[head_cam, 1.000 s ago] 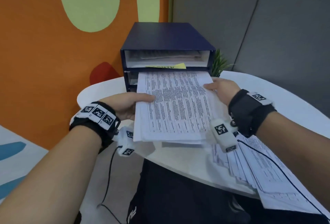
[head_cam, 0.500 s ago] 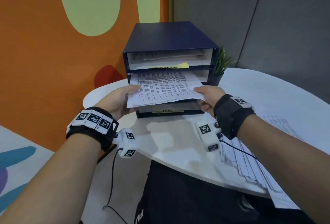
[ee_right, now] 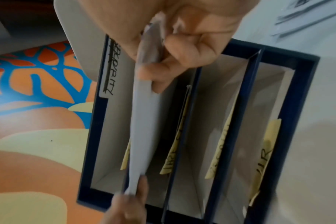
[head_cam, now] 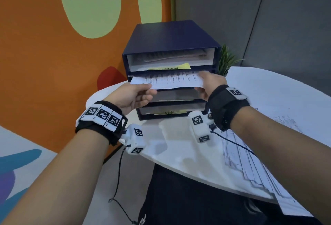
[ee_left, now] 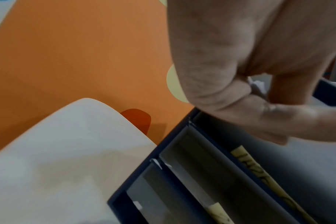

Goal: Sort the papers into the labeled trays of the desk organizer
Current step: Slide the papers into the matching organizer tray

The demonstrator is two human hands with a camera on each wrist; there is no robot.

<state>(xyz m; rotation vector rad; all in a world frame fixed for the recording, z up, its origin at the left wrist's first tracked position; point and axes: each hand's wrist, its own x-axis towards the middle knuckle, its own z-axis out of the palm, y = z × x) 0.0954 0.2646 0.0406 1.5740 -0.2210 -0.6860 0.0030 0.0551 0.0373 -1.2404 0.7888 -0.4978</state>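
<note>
The sheaf of printed papers (head_cam: 170,81) lies flat, its long axis running from 6 to 12 o'clock into the navy desk organizer (head_cam: 170,45), with the far part already inside the second tray from the top and the near edge still jutting out toward the person. The left hand (head_cam: 132,97) pinches the near-left corner, thumb on top; the right hand (head_cam: 211,85) has its grip curled round the near-right edge, fingers beneath and thumb above. Both hands sit at 6 o'clock of the slot, about equally near, so the coming push would go straight toward 12 o'clock, judging by the task.

Yellow sticky labels (head_cam: 170,66) mark the tray lips: the upper one is too blurred to read, and the bottom one reads something like "HR" (head_cam: 170,112). From the right wrist, a white label (ee_right: 110,66) appears to end in "RITY". More papers (head_cam: 259,162) lie fanned on the white table (head_cam: 179,153) at 4 o'clock.
</note>
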